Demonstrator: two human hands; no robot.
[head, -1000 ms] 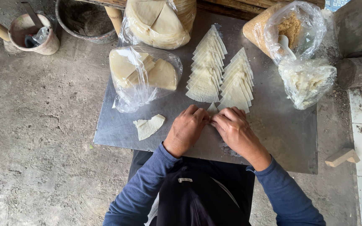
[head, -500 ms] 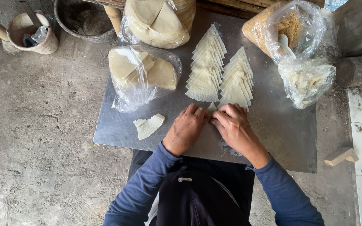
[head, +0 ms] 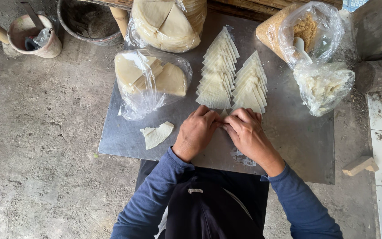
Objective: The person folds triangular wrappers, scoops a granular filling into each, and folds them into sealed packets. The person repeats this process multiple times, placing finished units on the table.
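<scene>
What my hands and the frame edges keep out of sight

My left hand [head: 196,132] and right hand [head: 246,132] meet over a pale wrapper piece [head: 223,113] on the bench [head: 288,141], and only its tip shows between my fingertips, just below the two rows of folded triangles [head: 233,73]; whether my grip pinches it or only presses it flat, I cannot tell. Above the triangles, the bagged stack of round wrappers [head: 166,22] is cut by the top edge, as is the dark basin [head: 87,20] to its left. Right of the triangles, the white spoon [head: 303,46] is half buried in the brown crumbs, and the contents of the clear bag [head: 323,86] below it are too blurred to name.
</scene>
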